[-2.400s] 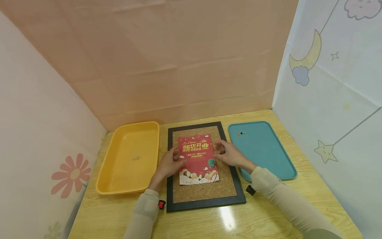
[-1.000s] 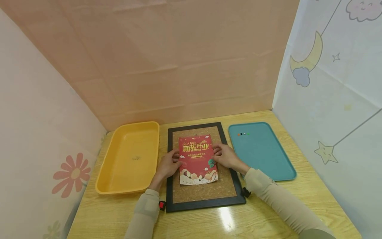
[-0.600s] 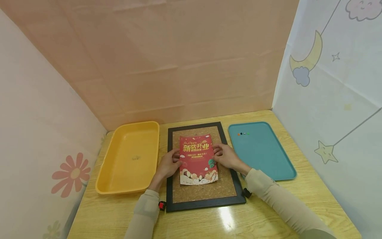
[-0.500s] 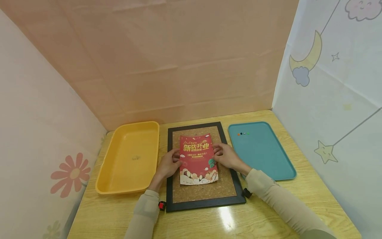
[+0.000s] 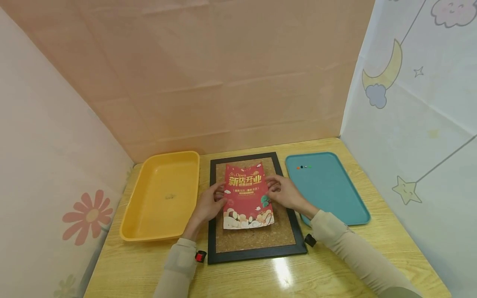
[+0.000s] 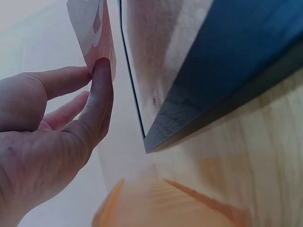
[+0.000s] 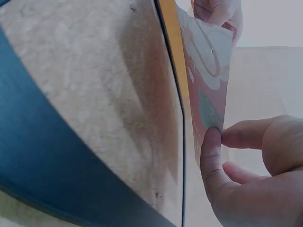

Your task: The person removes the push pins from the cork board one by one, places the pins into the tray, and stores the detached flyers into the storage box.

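A red flyer (image 5: pixel 246 203) with gold lettering is held above the cork board (image 5: pixel 257 240), which has a black frame. My left hand (image 5: pixel 209 203) pinches the flyer's left edge between thumb and fingers, as the left wrist view shows. On the opposite edge my right hand (image 5: pixel 285 191) pinches it too, near the green print. In the right wrist view the flyer (image 7: pixel 208 61) stands off the cork surface, a shadow beneath it. Its sheet bows a little between the two hands.
To the left of the board stands a yellow tray (image 5: pixel 164 239). A teal tray (image 5: pixel 328 190) lies at the right, with several small coloured pins (image 5: pixel 302 167) near its far edge. Walls of cloth (image 5: pixel 223 82) enclose the wooden table (image 5: pixel 246 281).
Both hands have closed on the flyer's side edges. The flyer has risen off the cork board, and it now curves between them.
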A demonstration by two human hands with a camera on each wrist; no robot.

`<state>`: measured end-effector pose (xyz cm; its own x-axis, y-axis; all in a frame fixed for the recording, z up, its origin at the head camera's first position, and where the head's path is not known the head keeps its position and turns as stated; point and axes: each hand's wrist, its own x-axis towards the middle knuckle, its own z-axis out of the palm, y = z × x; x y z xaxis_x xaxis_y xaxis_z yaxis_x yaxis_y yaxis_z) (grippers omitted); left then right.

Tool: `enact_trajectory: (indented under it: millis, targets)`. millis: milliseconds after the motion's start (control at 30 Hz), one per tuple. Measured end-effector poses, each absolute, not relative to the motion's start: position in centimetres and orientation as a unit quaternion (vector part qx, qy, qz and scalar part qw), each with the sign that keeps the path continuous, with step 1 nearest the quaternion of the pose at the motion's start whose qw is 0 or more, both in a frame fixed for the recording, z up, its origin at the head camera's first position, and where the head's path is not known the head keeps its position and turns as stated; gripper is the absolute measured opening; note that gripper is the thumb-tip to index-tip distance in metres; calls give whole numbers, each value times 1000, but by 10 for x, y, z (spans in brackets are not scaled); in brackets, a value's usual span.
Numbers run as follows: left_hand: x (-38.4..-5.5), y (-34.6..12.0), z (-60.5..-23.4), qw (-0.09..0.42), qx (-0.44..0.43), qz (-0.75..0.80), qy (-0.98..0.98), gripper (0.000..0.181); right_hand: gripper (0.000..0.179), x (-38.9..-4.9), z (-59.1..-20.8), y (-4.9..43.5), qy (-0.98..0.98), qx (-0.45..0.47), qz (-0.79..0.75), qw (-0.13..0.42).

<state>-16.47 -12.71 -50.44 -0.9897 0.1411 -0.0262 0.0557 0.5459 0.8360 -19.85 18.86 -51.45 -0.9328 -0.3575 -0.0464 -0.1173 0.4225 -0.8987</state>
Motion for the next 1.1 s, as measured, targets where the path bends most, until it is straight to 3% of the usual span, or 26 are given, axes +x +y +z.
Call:
enact_trajectory:
  millis: [1100]
  targets:
    - [-149,-183,-456,23,26,475,879,55,51,-204,-469,145,822,-181,-529,113]
